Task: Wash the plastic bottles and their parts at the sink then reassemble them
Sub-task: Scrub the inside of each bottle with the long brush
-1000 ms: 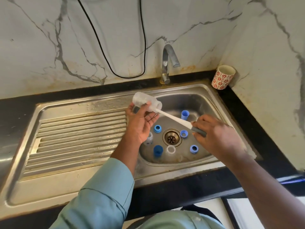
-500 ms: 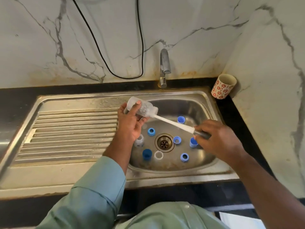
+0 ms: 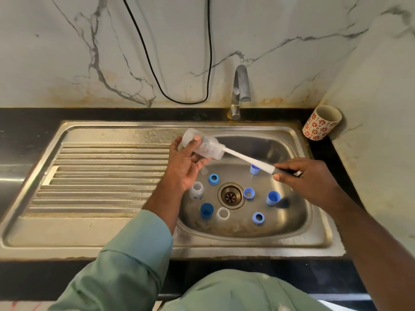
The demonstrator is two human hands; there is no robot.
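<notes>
- My left hand (image 3: 184, 167) gripped the bottle (image 3: 203, 145), tilted on its side over the sink's (image 3: 314, 232) left edge.
- My right hand (image 3: 303, 176) pinched the brush (image 3: 247, 159) handle; bristle end sat inside the bottle mouth.
- To scrub well: probably keep the bottle firm, twist the brush, reach the base.
- Second bottle (image 3: 197, 190), blue caps (image 3: 206, 209) and rings (image 3: 213, 178) lay in the basin near the drain (image 3: 230, 195), unassembled.
- Tap (image 3: 241, 86) showed no water.
</notes>
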